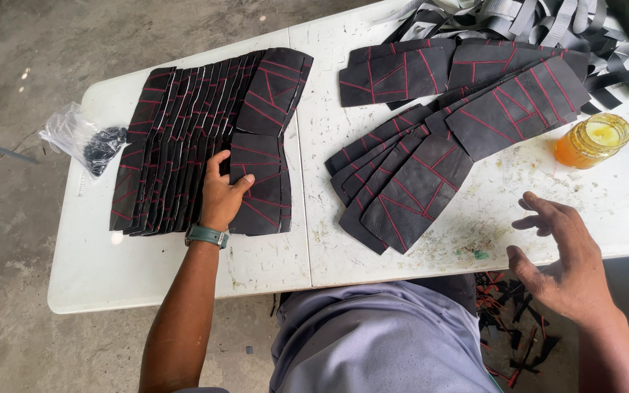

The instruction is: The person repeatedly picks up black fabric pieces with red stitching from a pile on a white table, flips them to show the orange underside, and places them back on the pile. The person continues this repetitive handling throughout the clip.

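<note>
Soft even daylight, faint shadows (edges slightly bowed), sharp focus

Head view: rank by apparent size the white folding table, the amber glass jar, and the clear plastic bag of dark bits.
1. White folding table
2. Clear plastic bag of dark bits
3. Amber glass jar, only slightly smaller than the bag.

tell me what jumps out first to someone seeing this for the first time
Fanned rows of black leather pieces with red stitching cover the left half of the white table, with a second fan of stitched pieces spreading across the right half. The left hand presses flat on the left stack, while the right hand hovers open near the table's front edge. A jar of amber liquid glows at the far right.
</note>
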